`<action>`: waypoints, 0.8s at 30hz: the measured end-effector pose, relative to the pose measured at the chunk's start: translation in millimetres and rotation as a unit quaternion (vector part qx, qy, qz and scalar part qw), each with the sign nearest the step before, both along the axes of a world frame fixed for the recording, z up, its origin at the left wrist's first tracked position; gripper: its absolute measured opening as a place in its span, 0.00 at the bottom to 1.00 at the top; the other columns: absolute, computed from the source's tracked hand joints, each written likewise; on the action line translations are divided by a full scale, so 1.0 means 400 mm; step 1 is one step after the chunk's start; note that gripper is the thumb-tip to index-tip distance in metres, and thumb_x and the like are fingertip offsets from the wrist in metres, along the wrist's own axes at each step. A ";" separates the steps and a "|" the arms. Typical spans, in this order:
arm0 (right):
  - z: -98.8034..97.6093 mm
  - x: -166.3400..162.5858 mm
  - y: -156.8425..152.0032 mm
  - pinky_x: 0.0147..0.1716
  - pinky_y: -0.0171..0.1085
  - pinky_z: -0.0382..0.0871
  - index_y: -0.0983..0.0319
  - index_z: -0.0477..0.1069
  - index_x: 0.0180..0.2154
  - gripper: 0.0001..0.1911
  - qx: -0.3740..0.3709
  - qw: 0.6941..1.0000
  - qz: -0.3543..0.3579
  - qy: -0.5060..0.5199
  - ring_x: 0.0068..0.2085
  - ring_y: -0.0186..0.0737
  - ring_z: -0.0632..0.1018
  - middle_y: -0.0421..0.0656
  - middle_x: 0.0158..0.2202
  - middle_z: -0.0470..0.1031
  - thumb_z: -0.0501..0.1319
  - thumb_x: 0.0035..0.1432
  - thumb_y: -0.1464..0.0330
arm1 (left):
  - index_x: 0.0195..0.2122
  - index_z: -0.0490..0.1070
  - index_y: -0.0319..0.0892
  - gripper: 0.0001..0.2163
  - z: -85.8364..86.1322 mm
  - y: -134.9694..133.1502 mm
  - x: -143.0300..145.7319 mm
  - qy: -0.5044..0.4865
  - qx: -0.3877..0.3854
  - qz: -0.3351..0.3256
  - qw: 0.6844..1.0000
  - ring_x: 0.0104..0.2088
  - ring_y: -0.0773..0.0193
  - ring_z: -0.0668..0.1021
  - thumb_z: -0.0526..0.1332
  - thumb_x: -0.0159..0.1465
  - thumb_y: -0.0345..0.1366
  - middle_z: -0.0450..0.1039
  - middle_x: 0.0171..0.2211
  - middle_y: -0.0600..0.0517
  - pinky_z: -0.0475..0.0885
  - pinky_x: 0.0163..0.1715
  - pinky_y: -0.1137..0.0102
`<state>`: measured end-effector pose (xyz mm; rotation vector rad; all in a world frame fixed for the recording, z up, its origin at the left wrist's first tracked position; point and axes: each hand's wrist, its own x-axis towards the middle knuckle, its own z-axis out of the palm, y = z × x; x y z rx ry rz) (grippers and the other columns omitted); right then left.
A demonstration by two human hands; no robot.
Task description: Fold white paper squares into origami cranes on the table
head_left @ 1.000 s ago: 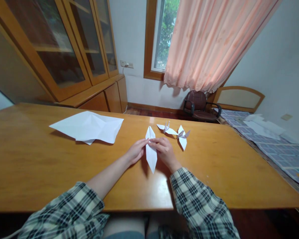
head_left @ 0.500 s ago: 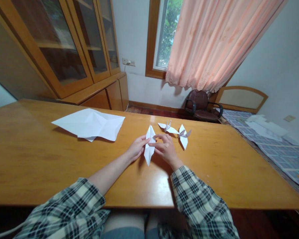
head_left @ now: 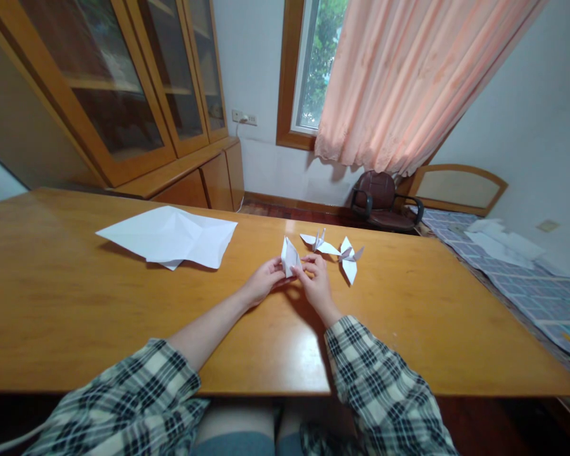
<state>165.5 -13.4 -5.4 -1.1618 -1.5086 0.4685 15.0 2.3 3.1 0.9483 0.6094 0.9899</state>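
A small folded white paper piece (head_left: 289, 256) stands up between my two hands at the middle of the wooden table (head_left: 76, 316). My left hand (head_left: 262, 282) pinches its left side and my right hand (head_left: 316, 280) pinches its right side, fingers closed on it. Its lower part is hidden behind my fingers. Just beyond my right hand lie two finished white paper cranes (head_left: 319, 243) (head_left: 348, 259). Both my forearms wear plaid sleeves.
A large creased white sheet (head_left: 171, 237) lies on the table to the left. A wooden glass-door cabinet (head_left: 123, 95) stands at the back left. A brown armchair (head_left: 382, 199) and a bed with papers (head_left: 503, 244) are at the right, under a pink curtain.
The long diamond-shaped paper lay flat under my fingers. Its near point has been folded up and away, so the piece is now short and raised between my hands.
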 end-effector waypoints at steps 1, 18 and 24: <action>-0.001 -0.003 -0.001 0.48 0.43 0.63 0.60 0.73 0.23 0.13 -0.006 1.000 0.003 0.015 0.44 0.43 0.69 0.45 0.38 0.68 0.64 0.56 0.62 | 0.45 0.72 0.38 0.17 -0.003 0.001 0.001 0.002 0.005 0.001 1.000 0.44 0.60 0.79 0.68 0.52 0.30 0.78 0.44 0.45 0.73 0.49 0.65; -0.029 -0.020 0.005 0.33 0.34 0.64 0.59 0.62 0.33 0.11 -0.045 0.993 0.023 0.104 0.32 0.35 0.67 0.38 0.31 0.63 0.62 0.55 0.62 | 0.47 0.70 0.38 0.21 -0.009 -0.003 0.001 0.018 0.043 -0.004 0.999 0.43 0.59 0.79 0.70 0.54 0.38 0.77 0.44 0.43 0.72 0.48 0.67; -0.024 -0.009 0.015 0.29 0.34 0.64 0.59 0.61 0.35 0.15 -0.080 0.989 0.044 0.115 0.28 0.33 0.66 0.37 0.31 0.64 0.63 0.53 0.59 | 0.49 0.69 0.39 0.24 -0.022 0.012 -0.008 0.036 0.050 0.015 0.998 0.42 0.60 0.79 0.70 0.52 0.40 0.77 0.43 0.45 0.73 0.46 0.67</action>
